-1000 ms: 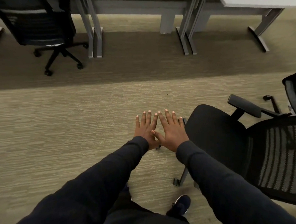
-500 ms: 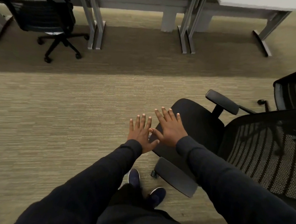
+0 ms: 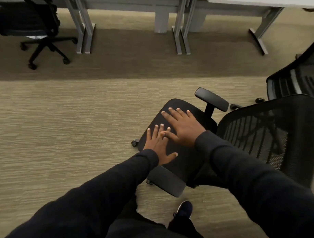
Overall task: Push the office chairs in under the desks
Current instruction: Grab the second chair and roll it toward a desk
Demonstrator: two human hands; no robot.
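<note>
A black office chair [image 3: 185, 160] with a mesh back [image 3: 269, 133] and two armrests stands on the carpet in front of me, well short of the desks. My left hand [image 3: 158, 145] and my right hand [image 3: 183, 127] are held flat, fingers spread, over its seat; I cannot tell if they touch it. Neither hand holds anything. A second black chair [image 3: 31, 25] sits under the far left desk. A third mesh chair [image 3: 300, 77] shows at the right edge. Grey desk legs [image 3: 180, 30] line the far side.
Open beige carpet [image 3: 63, 126] lies between me and the desks. The gap under the middle desk, between the paired grey legs [image 3: 84, 29] and a grey post [image 3: 161, 21], holds no chair. My shoe [image 3: 185, 209] is just behind the near chair's armrest [image 3: 166, 181].
The view has swung right and closer to the near chair. My hands, which hovered over the carpet beside the seat, are now over the seat itself, with the right one further forward.
</note>
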